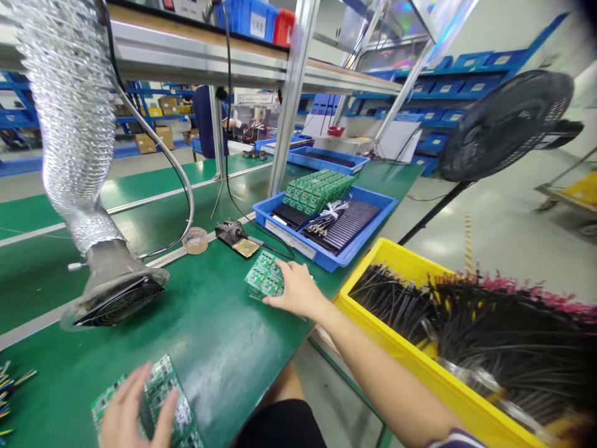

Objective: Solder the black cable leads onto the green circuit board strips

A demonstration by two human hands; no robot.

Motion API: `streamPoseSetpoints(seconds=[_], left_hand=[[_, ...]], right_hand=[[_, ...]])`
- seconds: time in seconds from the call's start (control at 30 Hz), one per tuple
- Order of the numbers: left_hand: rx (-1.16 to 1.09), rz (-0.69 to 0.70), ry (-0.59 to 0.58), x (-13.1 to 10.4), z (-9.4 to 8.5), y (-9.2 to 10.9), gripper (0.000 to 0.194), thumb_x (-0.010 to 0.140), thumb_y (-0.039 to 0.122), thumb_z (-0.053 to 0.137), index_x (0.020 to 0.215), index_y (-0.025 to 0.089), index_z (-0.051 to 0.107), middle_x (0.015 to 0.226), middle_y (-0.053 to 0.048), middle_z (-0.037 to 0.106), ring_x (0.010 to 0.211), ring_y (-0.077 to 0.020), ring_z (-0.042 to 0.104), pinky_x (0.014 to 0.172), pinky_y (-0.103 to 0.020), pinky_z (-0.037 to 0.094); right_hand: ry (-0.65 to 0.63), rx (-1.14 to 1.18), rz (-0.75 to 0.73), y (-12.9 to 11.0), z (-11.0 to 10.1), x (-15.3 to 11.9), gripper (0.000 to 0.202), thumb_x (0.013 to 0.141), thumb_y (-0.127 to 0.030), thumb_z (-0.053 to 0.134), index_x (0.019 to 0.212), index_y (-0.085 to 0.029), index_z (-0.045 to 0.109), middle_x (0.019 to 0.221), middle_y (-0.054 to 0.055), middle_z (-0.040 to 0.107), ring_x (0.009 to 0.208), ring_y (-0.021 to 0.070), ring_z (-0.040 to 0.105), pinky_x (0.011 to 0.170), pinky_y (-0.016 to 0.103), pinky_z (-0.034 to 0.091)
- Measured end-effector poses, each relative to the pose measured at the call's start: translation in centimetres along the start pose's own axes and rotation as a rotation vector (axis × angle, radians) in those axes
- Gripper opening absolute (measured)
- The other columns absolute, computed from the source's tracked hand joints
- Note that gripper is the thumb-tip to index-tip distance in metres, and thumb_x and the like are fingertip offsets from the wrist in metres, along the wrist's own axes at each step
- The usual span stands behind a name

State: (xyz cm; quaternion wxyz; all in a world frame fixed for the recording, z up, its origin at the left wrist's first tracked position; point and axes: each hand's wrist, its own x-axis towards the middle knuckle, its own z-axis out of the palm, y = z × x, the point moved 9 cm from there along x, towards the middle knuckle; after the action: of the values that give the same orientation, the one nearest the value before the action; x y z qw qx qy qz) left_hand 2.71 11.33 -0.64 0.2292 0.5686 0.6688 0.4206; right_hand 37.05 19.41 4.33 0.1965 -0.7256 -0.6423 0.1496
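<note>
Single head-worn view. Looks forward and down from above the near edge of the green table (219,330) (wearer's lap (282,426) in at bottom); tabletop close, blue shelving (466,93) far beyond the table's far end.

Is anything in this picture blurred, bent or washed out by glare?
Head view: the left hand is smeared, probably by motion; whitish glare lies on the green table; the foil duct glitters brightly; the fan looks stretched, likely lens distortion; the upper right corner falls dark; rainbow sheen streaks the top right.
</note>
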Motion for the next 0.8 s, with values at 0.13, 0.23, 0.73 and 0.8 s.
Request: streamPoseSetpoints(seconds=[0.13, 0.23, 0.73, 0.8], left_hand=[[-0.555, -0.371, -0.205, -2.2, 7.7, 2.4, 0.064, 0.072, 0.065, 0.048, 0.113, 0.016, 0.054, 0.113, -0.013, 0.060, 0.102, -0.0301, 0.059, 0.093, -0.047, 0.044], [-0.418, -0.550, -0.120, -1.6, 7.7, 0.3, 0.052, 0.063, 0.050, 0.068, 0.101, 0.016, 0.060, 0.109, -0.010, 0.064, 0.111, -0.0305, 0.053, 0.103, -0.047, 0.033], [-0.347, -0.515, -0.363, 0.3, 8.7, 0.5, 0.062, 0.077, 0.036, 0.061, 0.129, 0.010, 0.040, 0.120, -0.016, 0.058, 0.113, -0.0265, 0.054, 0.102, -0.041, 0.037], [-0.160, -0.417, -0.349, 0.7, 7.5, 0.3, 0.071, 0.081, 0.036, 0.054, 0.138, 0.006, 0.024, 0.134, -0.022, 0.044, 0.123, -0.0274, 0.044, 0.106, -0.043, 0.030]], right_hand=[[-0.109, 0.281, -0.151, -6.4, 4.0, -5.5, 0.123, 0.044, -0.063, 0.075, 0.142, -0.014, 0.018, 0.132, 0.019, 0.040, 0.123, 0.0345, 0.037, 0.102, 0.046, 0.029], [-0.294, 0.699, -0.070, -8.2, 8.8, -8.5, 0.100, 0.050, -0.060, 0.074, 0.133, -0.019, 0.036, 0.125, 0.014, 0.052, 0.115, 0.0307, 0.049, 0.096, 0.043, 0.038], [-0.344, 0.527, -0.157, -4.0, 7.0, -4.8, 0.055, 0.077, -0.062, 0.051, 0.107, -0.017, 0.060, 0.078, 0.007, 0.065, 0.077, 0.0218, 0.059, 0.080, 0.038, 0.045], [-0.232, 0.361, -0.145, -1.6, 4.6, -2.5, 0.054, 0.074, -0.053, 0.060, 0.112, -0.015, 0.059, 0.103, 0.015, 0.061, 0.104, 0.0305, 0.051, 0.096, 0.046, 0.032]])
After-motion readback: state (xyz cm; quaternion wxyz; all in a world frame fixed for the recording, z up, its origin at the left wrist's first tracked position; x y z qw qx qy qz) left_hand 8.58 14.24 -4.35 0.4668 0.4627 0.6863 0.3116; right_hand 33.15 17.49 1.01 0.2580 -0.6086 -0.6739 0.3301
